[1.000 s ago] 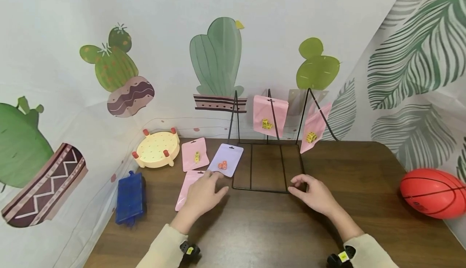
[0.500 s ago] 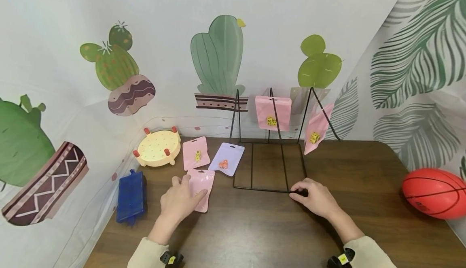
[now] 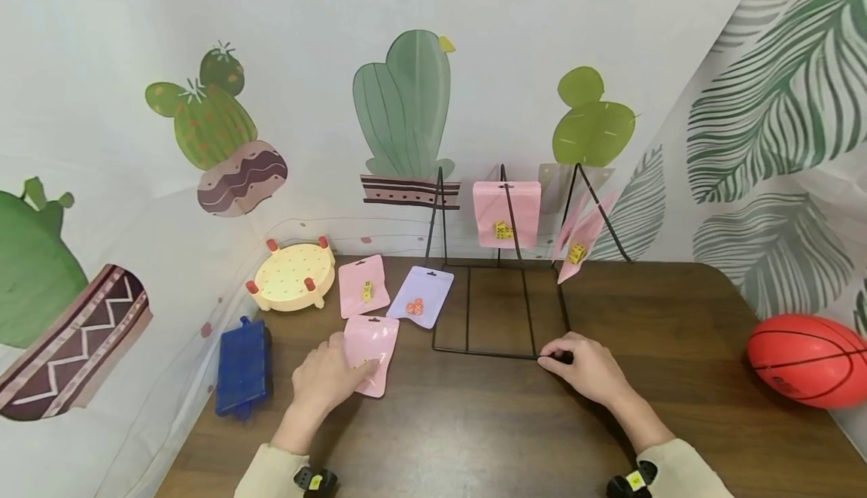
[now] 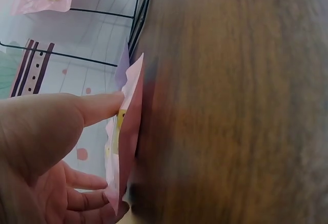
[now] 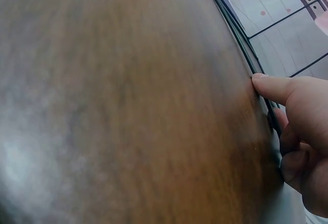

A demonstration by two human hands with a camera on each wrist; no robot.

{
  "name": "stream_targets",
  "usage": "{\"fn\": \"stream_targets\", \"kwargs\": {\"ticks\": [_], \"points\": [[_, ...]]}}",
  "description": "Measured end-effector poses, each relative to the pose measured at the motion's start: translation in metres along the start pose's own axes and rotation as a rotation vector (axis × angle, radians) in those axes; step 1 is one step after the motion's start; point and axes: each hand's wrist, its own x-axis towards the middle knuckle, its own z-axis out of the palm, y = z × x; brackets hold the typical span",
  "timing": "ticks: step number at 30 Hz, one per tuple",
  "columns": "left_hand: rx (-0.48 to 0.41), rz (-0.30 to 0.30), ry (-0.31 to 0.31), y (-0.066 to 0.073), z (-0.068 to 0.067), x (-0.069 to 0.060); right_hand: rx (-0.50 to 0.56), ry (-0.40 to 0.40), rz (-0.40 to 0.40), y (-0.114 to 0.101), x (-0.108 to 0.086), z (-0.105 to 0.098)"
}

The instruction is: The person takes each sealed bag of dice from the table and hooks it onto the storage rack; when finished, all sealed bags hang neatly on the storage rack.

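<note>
My left hand (image 3: 323,378) pinches the left edge of a pink zip pouch (image 3: 379,344) lying at the table's left middle. In the left wrist view, the thumb presses the pouch's (image 4: 131,137) face beside a yellow die, with fingertips at its lower edge. The thumb and fingers of my right hand (image 3: 588,366) pinch the front right corner of a black wire rack (image 3: 484,353). Pink pouches with yellow dice hang at the rack's back middle (image 3: 488,208) and right side (image 3: 576,252). A lilac pouch (image 3: 427,287) with orange dice lies beside the rack.
Another pink pouch (image 3: 352,280) with yellow dice lies behind the pinched one. A cream round stool-like toy (image 3: 294,277) with red-tipped legs and a blue plastic case (image 3: 241,366) stand at left. A red ball (image 3: 809,360) sits at the right edge.
My left hand has moved left off the lilac pouch's edge and taken hold of the pink pouch. My right hand has closed on the rack's corner. The pouches hanging at right have swung slightly.
</note>
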Motion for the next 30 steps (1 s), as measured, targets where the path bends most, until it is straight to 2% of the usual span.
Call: {"fn": "stream_targets", "kwargs": {"ticks": [10,23,30], "points": [[-0.226,0.001,-0.020,-0.001,-0.001,-0.001,-0.003,0.004,-0.008,0.000,0.001,0.001],[-0.376,0.019,-0.060,-0.002,-0.007,-0.006,-0.006,0.012,-0.007,0.001,0.000,0.002],[-0.513,0.102,-0.072,0.008,-0.010,-0.015,-0.001,0.018,-0.001,0.002,0.000,0.002]]}}
